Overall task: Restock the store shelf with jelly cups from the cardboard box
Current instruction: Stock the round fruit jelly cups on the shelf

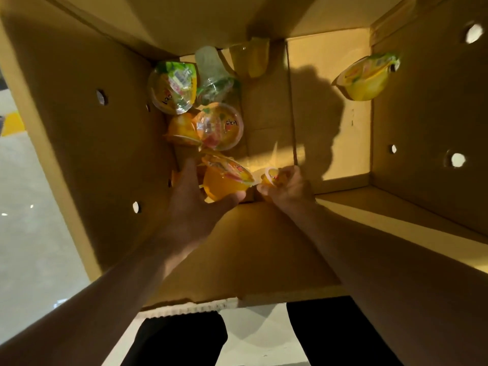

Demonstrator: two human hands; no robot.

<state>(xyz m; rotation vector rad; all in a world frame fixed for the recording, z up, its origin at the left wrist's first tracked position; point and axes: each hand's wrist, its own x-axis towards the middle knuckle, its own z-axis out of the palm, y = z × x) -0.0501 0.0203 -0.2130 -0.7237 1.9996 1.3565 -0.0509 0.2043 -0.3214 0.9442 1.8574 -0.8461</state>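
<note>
I look down into a deep cardboard box (79,128). Both arms reach to its bottom. My left hand (195,202) wraps around an orange jelly cup (224,182) lying on its side, fingers on the left of it and thumb under it. My right hand (286,187) grips a smaller orange jelly cup (272,177) by its rim. Several more jelly cups lie along the left wall: a green-lidded one (173,87), a clear one (214,75) and an orange-lidded one (220,126).
A yellow cup (367,77) sits high against the right wall. Another yellow cup (250,58) stands at the far end. The box floor (330,101) is bare on the right. Pale floor (31,207) shows left of the box, my dark trouser legs below.
</note>
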